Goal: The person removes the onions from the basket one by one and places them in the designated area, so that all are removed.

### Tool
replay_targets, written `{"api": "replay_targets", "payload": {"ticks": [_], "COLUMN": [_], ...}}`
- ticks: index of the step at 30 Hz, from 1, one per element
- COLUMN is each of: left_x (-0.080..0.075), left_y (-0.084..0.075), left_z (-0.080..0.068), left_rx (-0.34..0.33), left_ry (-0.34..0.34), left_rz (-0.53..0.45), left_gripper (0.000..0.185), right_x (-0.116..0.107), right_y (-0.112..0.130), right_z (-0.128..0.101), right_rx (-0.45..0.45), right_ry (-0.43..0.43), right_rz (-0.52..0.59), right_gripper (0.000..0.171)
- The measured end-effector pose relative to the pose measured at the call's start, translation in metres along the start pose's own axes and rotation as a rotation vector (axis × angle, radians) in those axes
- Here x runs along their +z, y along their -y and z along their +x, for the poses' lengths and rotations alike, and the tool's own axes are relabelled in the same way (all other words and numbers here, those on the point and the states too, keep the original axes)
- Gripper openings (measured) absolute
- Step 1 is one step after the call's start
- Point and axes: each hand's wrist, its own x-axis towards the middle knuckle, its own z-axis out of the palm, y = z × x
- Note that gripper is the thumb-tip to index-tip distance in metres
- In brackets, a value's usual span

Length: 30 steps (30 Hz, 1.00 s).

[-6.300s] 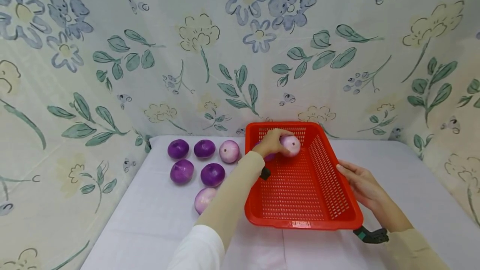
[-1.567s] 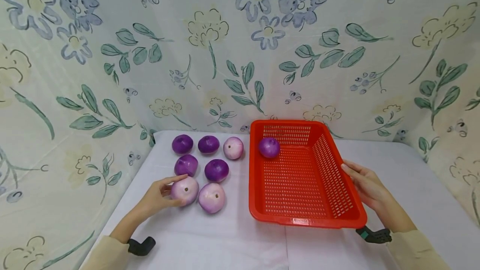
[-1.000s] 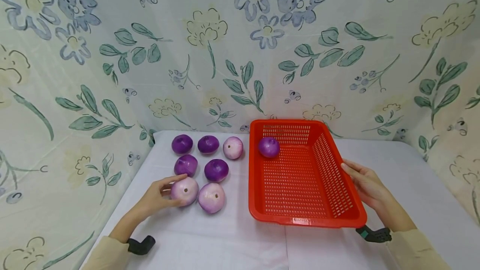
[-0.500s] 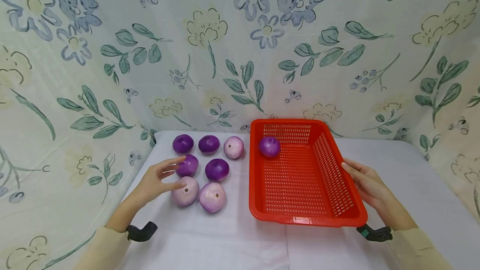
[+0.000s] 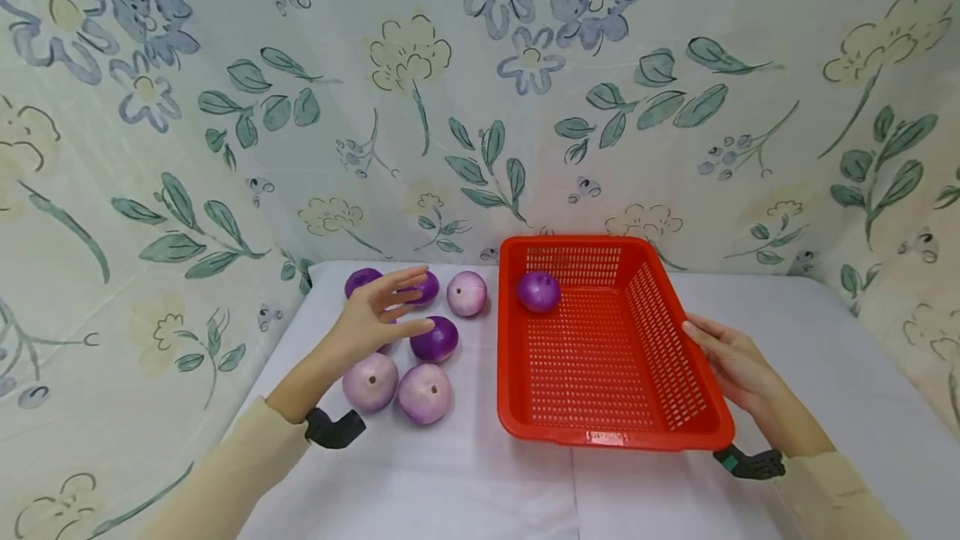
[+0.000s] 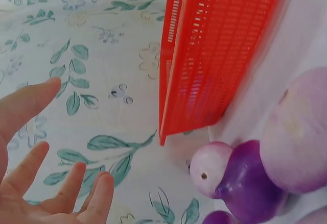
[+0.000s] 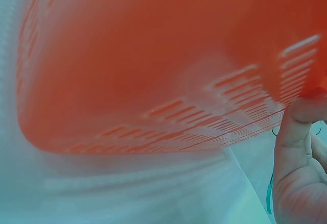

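Note:
In the head view, my left hand hovers over a group of onions at the left, fingers spread and holding nothing. Two pale pinkish onions, one at the front left and one beside it, lie in the front row. Behind them are a purple onion, another pale onion and more purple ones partly hidden by that hand. A red plastic basket stands to the right, with one purple onion in its back left corner. My right hand grips the basket's right rim.
A white cloth covers the table, and a floral curtain hangs directly behind it. The basket's left wall rises just right of the onions. A black wrist mount is on my left wrist.
Since the oldest frame, my left hand has moved a pale onion from the basket to the front left of the group. It has let go and risen rightward. The right hand stays put.

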Motion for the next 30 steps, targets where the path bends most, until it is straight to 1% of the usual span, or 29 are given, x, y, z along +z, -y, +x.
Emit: {"api": "replay_targets", "payload": {"ticks": [3,7,10,14,19,22,25,30], "left_x": [0.016,0.036,0.048,0.063,0.086,0.101,0.115,0.137], "left_y": [-0.008,-0.018,-0.023,-0.024,-0.023,-0.020,-0.016,-0.012], "left_z": [0.013,0.030,0.043,0.059,0.081,0.094,0.106,0.123], "left_rx": [-0.017,-0.038,-0.026,-0.039,-0.102,-0.124,-0.136,-0.130], "left_ry": [0.006,-0.001,0.000,0.003,-0.012,-0.030,-0.047,-0.099], "left_rz": [-0.025,0.006,0.015,-0.008,-0.053,-0.062,-0.051,-0.020], "left_gripper": [0.073,0.071,0.070,0.069,0.067,0.066,0.067,0.065], "right_x": [-0.001,-0.002,-0.002,-0.002,-0.001,0.000,0.000,0.000], "right_y": [0.001,0.000,-0.001,-0.001,0.001,0.001,0.001,0.001], "right_z": [0.000,0.001,0.001,0.001,0.001,0.001,0.002,0.002], "right_rx": [0.003,0.001,-0.001,0.007,0.014,0.018,0.022,0.025], "right_ry": [0.001,-0.001,0.000,0.004,-0.001,-0.006,-0.010,-0.008], "right_rz": [-0.006,-0.012,-0.012,-0.009,-0.005,-0.005,-0.009,-0.012], "right_gripper": [0.021,0.020,0.021,0.021,0.020,0.019,0.019,0.018]}}
